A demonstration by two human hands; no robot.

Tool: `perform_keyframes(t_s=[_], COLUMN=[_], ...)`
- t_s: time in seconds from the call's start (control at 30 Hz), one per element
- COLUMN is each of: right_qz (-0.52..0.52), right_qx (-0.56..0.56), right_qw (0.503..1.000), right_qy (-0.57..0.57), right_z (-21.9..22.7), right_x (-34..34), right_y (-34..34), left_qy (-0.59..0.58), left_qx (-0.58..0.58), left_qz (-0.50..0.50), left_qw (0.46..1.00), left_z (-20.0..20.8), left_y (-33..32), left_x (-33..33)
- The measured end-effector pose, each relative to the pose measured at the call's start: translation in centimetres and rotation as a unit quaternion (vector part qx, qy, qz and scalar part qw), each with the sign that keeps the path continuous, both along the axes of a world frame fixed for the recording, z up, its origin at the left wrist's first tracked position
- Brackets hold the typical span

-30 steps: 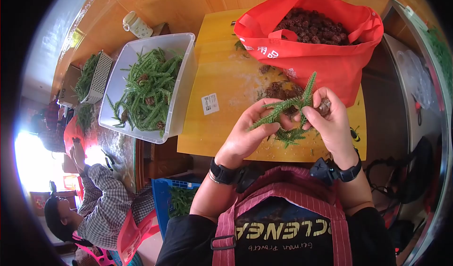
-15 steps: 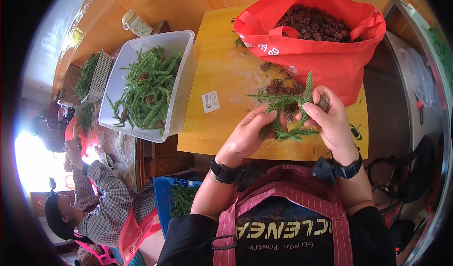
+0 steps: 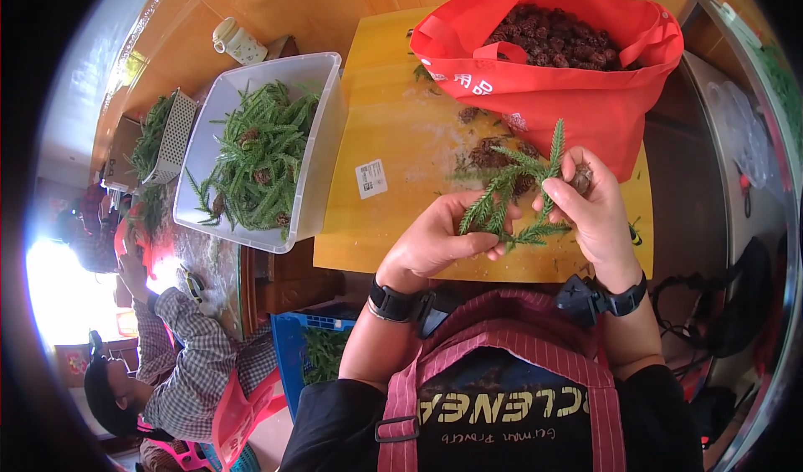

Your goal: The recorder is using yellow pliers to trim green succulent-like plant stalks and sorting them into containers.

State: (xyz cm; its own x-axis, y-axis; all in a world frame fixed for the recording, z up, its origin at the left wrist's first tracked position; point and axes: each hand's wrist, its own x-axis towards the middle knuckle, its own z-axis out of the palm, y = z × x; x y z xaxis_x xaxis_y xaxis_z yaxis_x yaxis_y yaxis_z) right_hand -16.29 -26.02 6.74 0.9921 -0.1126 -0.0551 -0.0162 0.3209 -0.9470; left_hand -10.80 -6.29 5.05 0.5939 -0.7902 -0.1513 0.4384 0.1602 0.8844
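Between my hands, over the near part of the yellow table (image 3: pixel 376 238), is a green artificial pine sprig (image 3: pixel 502 194) with several needled branches. My left hand (image 3: pixel 442 236) is closed on its lower left side, thumb pressed on a branch. My right hand (image 3: pixel 592 204) pinches an upright branch near the sprig's right side. A brown pine cone (image 3: pixel 582 179) is tucked in the right hand's fingers. Just beyond the sprig, more brown pine cones (image 3: pixel 489 152) lie in a pile on the table, partly hidden by it.
A red bag (image 3: pixel 577 104) full of pine cones stands at the far right. To the left is a translucent bin (image 3: pixel 322 162) of sprigs with cones. A white label (image 3: pixel 371 179) lies on the table. A blue crate (image 3: pixel 288 346) sits below. Someone in a checked shirt (image 3: pixel 196 351) works at left.
The sprig has turned in my hands, its left branches now pointing down toward my left hand. My left fingers have shifted their hold; the right hand has moved slightly right.
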Motion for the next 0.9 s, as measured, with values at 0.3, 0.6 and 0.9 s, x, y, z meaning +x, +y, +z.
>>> perform_keyframes(t_s=[0.3,0.6,0.9], right_qz=[-0.036,-0.154,-0.142], right_qx=[-0.044,-0.389,-0.444], right_qw=[0.998,0.866,0.831], right_qy=[-0.01,-0.273,-0.305], right_z=[-2.3,0.0,0.7], right_x=[0.4,-1.5,-2.2], right_y=[-1.0,0.3,-0.5], left_qy=[0.065,0.172,0.058], left_qx=[-0.067,-0.119,-0.039], left_qz=[0.065,0.145,0.221], left_qw=[0.993,0.967,0.973], left_z=[-0.4,-0.7,0.2], left_y=[-0.7,-1.1,-1.7], left_x=[-0.3,-0.8,-1.2])
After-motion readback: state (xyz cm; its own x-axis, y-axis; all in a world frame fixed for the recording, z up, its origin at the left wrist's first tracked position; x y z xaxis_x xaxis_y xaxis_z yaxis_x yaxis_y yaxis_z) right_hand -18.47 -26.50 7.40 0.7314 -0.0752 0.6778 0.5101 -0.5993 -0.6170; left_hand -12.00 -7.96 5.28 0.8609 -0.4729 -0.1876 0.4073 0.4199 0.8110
